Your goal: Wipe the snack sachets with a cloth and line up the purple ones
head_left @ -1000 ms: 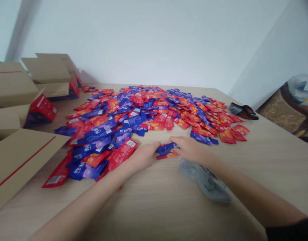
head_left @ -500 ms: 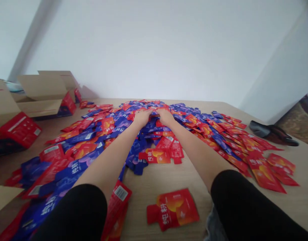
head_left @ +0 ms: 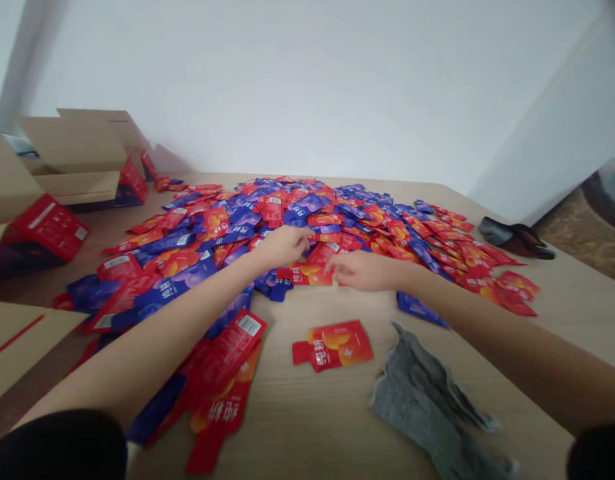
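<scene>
A wide heap of red and blue flat pouches point(head_left: 272, 208) lies across the table. Over its near middle is my left hand point(head_left: 283, 245), with loosely bent fingers apart and nothing visible in them. My right hand point(head_left: 361, 270) hovers at the heap's front edge, its fingers curled but parted. Its fingertips are by the right end of a red-orange pouch point(head_left: 309, 274); whether they touch it I cannot tell. Closer to me, a single red pouch point(head_left: 340, 345) lies flat on the table. Several more red pouches point(head_left: 232, 347) overlap below my left forearm.
Open cardboard boxes point(head_left: 82, 190) with red and blue printed sides stand at the left. A grey cloth point(head_left: 422, 407) lies crumpled under my right forearm. Near the table's right edge is a dark, shiny object point(head_left: 515, 239). A white wall point(head_left: 317, 87) rises behind the table.
Both hands have drawn back toward me from the top of the heap, and the right one has moved rightward. Pouches at the heap's middle lie differently. The view has tilted down, showing the grey cloth.
</scene>
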Available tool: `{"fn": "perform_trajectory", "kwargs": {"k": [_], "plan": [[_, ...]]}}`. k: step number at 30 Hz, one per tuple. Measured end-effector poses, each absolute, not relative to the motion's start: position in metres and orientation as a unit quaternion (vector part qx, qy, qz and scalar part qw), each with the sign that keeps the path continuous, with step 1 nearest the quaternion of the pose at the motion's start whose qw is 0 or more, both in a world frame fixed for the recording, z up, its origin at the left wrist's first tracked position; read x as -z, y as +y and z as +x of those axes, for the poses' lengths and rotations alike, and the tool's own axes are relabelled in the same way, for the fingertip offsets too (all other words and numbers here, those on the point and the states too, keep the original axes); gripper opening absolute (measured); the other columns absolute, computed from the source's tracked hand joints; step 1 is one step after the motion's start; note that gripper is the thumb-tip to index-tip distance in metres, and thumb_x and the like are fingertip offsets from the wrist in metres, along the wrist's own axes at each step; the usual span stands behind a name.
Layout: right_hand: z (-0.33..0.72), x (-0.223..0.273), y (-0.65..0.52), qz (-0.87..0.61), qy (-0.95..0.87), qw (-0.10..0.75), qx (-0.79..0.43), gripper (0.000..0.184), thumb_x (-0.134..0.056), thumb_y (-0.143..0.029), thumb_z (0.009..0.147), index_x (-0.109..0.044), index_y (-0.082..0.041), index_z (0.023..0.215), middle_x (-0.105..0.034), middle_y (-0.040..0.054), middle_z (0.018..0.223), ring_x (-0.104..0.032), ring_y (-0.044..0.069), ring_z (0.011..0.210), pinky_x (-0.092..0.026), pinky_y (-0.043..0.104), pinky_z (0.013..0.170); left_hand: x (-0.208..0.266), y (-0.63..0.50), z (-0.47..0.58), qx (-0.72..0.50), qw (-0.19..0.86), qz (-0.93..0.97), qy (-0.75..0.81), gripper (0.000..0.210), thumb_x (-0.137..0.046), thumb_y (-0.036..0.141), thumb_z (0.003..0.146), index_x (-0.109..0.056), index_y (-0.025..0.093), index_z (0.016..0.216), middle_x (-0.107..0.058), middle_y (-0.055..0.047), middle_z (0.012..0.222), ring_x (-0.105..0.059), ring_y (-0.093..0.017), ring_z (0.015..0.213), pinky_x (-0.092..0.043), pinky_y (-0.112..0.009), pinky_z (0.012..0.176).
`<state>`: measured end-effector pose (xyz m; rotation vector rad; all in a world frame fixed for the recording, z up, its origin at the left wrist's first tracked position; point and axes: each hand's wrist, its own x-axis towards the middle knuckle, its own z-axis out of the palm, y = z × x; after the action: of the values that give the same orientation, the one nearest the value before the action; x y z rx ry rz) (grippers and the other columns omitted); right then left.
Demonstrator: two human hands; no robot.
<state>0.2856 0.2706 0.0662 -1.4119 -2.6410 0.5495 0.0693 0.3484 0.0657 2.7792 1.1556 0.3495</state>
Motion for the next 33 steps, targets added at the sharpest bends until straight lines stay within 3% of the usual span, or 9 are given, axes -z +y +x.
{"fn": "perform_trajectory", "kwargs": {"k": [3, 7, 10, 15, 21, 26, 30, 33], "plan": [[0.286, -0.041, 0.193, -0.439, -0.886, -0.008, -0.148, 0.047, -0.066, -0.043, 0.081, -0.062, -0.013, 0.118, -0.063, 0.0146, 0.113, -0.062, 0.028, 0.102, -0.049, 0.040, 0.088, -0.051, 0.277, 0.064, -0.017, 0.106, 0.943, 0.314, 0.029, -0.049, 0.032, 0.091, -0.070, 0.024, 0.110, -0.074, -0.003, 0.098, -0.068, -0.019, 0.088, -0.050, -0.025, 0.077], [0.280, -0.010, 0.136, -0.436, -0.895, 0.042, -0.092, 0.033, -0.060, -0.022, 0.085, -0.063, -0.012, 0.116, -0.058, 0.0145, 0.112, -0.057, 0.026, 0.106, -0.048, 0.040, 0.093, -0.025, 0.199, 0.063, 0.003, 0.146, 0.943, 0.298, 0.027, -0.059, 0.035, 0.088, -0.066, 0.021, 0.110, -0.069, -0.006, 0.107, -0.067, -0.020, 0.090, -0.050, -0.026, 0.073], [0.273, -0.003, 0.110, -0.421, -0.900, 0.062, -0.095, 0.036, -0.054, -0.019, 0.089, -0.060, -0.013, 0.124, -0.058, 0.0148, 0.114, -0.055, 0.025, 0.109, -0.047, 0.041, 0.095, -0.016, 0.156, 0.064, -0.021, 0.159, 0.937, 0.309, 0.025, -0.054, 0.026, 0.092, -0.062, 0.021, 0.115, -0.067, -0.006, 0.113, -0.065, -0.018, 0.100, -0.050, -0.026, 0.081], [0.264, -0.014, 0.053, -0.427, -0.897, 0.067, -0.091, 0.055, -0.058, -0.049, 0.089, -0.057, -0.013, 0.131, -0.054, 0.0189, 0.130, -0.050, 0.030, 0.120, -0.042, 0.046, 0.101, -0.019, 0.085, 0.049, -0.003, 0.035, 0.951, 0.307, 0.034, -0.049, 0.023, 0.095, -0.055, 0.018, 0.128, -0.063, -0.011, 0.120, -0.058, -0.025, 0.111, -0.046, -0.039, 0.091], [0.307, -0.016, 0.026, -0.572, -0.808, 0.136, 0.041, 0.059, -0.052, -0.049, 0.091, -0.047, -0.018, 0.141, -0.038, 0.0191, 0.150, -0.037, 0.036, 0.134, -0.031, 0.057, 0.106, -0.013, 0.019, 0.020, -0.020, 0.010, 0.948, 0.318, 0.048, -0.047, 0.026, 0.096, -0.041, 0.020, 0.143, -0.054, -0.011, 0.136, -0.049, -0.029, 0.123, -0.039, -0.042, 0.100], [0.348, 0.025, 0.047, -0.602, -0.782, 0.158, -0.034, 0.042, -0.049, -0.040, 0.092, -0.058, -0.019, 0.127, -0.055, 0.0152, 0.135, -0.050, 0.032, 0.123, -0.039, 0.052, 0.102, 0.013, 0.005, 0.015, -0.029, 0.027, 0.942, 0.332, 0.056, -0.043, 0.041, 0.098, -0.036, 0.017, 0.148, -0.041, -0.011, 0.151, -0.036, -0.032, 0.137, -0.029, -0.048, 0.110], [0.340, 0.025, 0.056, -0.623, -0.725, 0.286, -0.070, 0.030, -0.045, -0.028, 0.091, -0.059, -0.018, 0.114, -0.063, 0.0144, 0.111, -0.059, 0.028, 0.106, -0.045, 0.046, 0.094, 0.026, 0.012, 0.016, -0.041, 0.041, 0.940, 0.336, 0.056, -0.036, 0.040, 0.100, -0.032, 0.016, 0.150, -0.034, -0.008, 0.156, -0.027, -0.030, 0.143, -0.023, -0.049, 0.114], [0.302, 0.000, 0.055, -0.623, -0.684, 0.378, -0.041, 0.026, -0.044, -0.027, 0.091, -0.055, -0.021, 0.114, -0.064, 0.0112, 0.106, -0.059, 0.027, 0.100, -0.046, 0.044, 0.090, 0.026, 0.017, 0.016, -0.055, 0.051, 0.937, 0.341, 0.055, -0.036, 0.038, 0.099, -0.032, 0.018, 0.150, -0.034, -0.007, 0.157, -0.025, -0.030, 0.144, -0.022, -0.051, 0.115]]}}
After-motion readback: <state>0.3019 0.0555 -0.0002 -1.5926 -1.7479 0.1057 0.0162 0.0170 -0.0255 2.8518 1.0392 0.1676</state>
